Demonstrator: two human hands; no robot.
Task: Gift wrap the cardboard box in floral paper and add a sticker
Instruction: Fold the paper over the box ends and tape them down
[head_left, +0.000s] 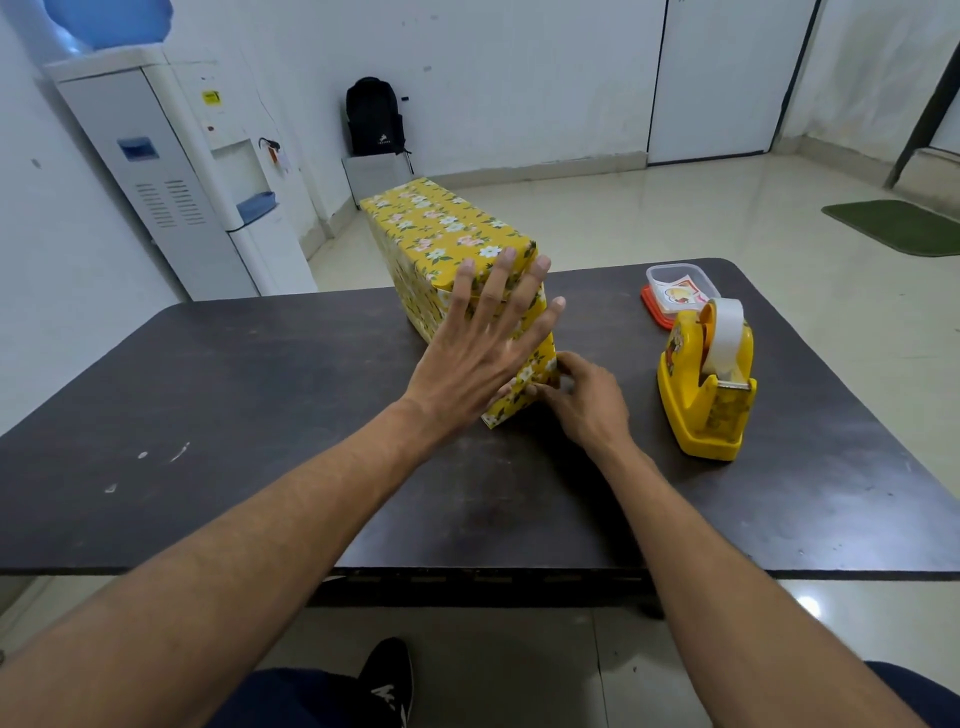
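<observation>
The box (441, 223) stood mid-tabletop (208, 415), its long axis running straight away from the person, near end facing both hands. The left hand (478, 358) pressed flat, fingers spread, against that end. The right hand (582, 400) pinched the paper (524, 384) fold at its lower corner.

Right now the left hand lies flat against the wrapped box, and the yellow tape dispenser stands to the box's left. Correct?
No: the head view shows the yellow tape dispenser standing to the right of the wrapped box, not its left. The left hand does lie flat against it.
</observation>
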